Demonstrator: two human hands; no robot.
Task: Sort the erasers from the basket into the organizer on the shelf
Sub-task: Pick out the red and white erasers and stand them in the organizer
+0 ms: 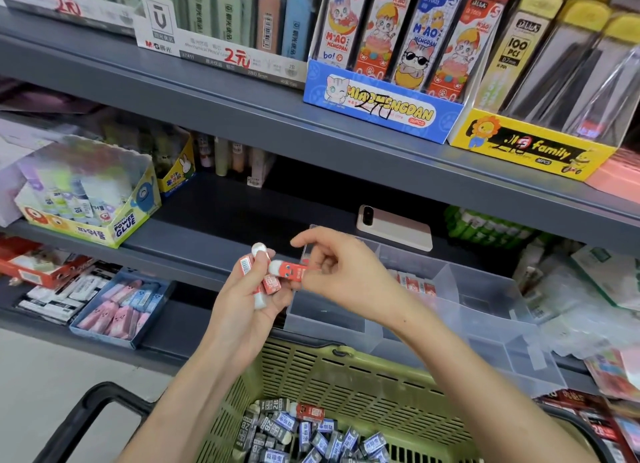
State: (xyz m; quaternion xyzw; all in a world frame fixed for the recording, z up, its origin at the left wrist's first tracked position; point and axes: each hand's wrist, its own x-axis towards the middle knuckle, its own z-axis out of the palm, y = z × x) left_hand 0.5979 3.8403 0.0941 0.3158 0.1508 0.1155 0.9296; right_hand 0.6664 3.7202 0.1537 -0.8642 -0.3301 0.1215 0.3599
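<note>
My left hand [242, 296] grips a small bunch of red-sleeved white erasers [268, 284] in front of the shelf. My right hand [343, 272] pinches one red eraser [292, 271] by its end, right beside that bunch. Behind both hands a clear plastic organizer [485, 310] with several compartments sits on the middle shelf; red erasers [415, 284] lie in one of its back cells. Below, a green basket [311, 369] holds many grey and blue erasers [298, 438] and one red eraser [310, 410].
A phone [394, 227] lies on the shelf behind the organizer. A glue display box [114, 227] stands at the left, a tray of pink and blue erasers [121, 310] on the lower shelf. Boxes of pencil leads fill the top shelf. The basket has a black handle [90, 407].
</note>
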